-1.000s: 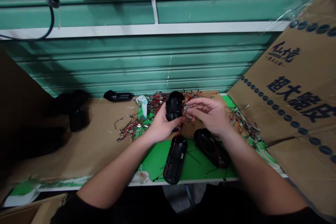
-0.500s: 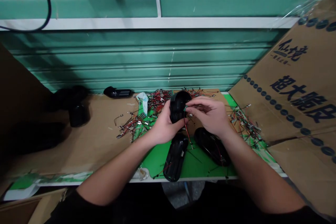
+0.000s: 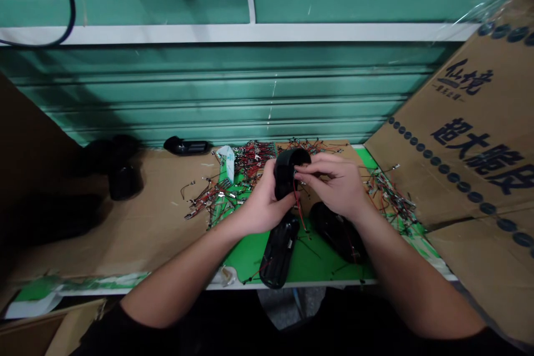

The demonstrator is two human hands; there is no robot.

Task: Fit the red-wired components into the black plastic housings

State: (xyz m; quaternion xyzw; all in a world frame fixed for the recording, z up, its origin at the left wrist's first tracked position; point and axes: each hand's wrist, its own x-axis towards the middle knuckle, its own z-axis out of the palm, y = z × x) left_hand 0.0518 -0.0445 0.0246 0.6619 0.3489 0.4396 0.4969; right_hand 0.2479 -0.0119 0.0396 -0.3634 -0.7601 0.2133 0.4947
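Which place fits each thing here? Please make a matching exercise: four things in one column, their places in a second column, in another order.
Things:
1. black plastic housing
2. second black housing
3. red and black wires
4. printed cardboard sheet

Places:
A. at the right side of the bench
B. lying on the green sheet
C. held in the left hand
D. heaped beyond the hands

Pairs: 1-C, 2-B, 3-D, 4-A

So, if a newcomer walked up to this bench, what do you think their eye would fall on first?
Probably the hands at the centre: the left hand grips a black casing, while the right hand works at its top edge. Behind them, a tangle of red wires spreads across the bench, and a large printed cardboard sheet rises at the right, in front of the green shutter.
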